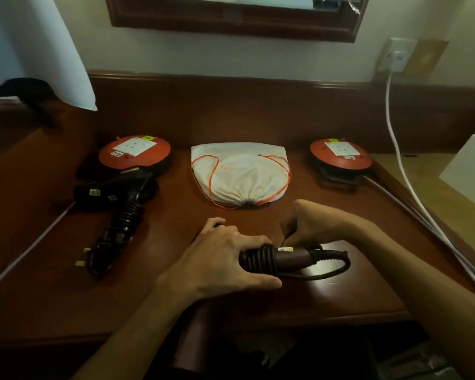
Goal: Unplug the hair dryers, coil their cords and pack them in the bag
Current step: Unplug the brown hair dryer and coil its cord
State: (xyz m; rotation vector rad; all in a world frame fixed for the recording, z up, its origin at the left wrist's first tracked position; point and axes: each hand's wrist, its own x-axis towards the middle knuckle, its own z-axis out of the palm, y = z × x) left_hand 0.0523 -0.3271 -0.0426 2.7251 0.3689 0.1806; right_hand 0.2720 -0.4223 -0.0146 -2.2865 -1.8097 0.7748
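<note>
Dark dryer (115, 198) left of the fingers lies coiled, unplugged. Left hand (220, 259) grips second dryer (269, 259); right hand (310, 229) pinches its cord (332, 267), part-wound. Bag (242, 174) beyond, cinched, unpacked.

We have a single wide-angle view, worn on the person's head, looking forward and steeply down over the desk (299, 303) toward the wall behind it. It sits close above the hands, both forearms entering from the bottom edge; straight lines bow near the borders.
</note>
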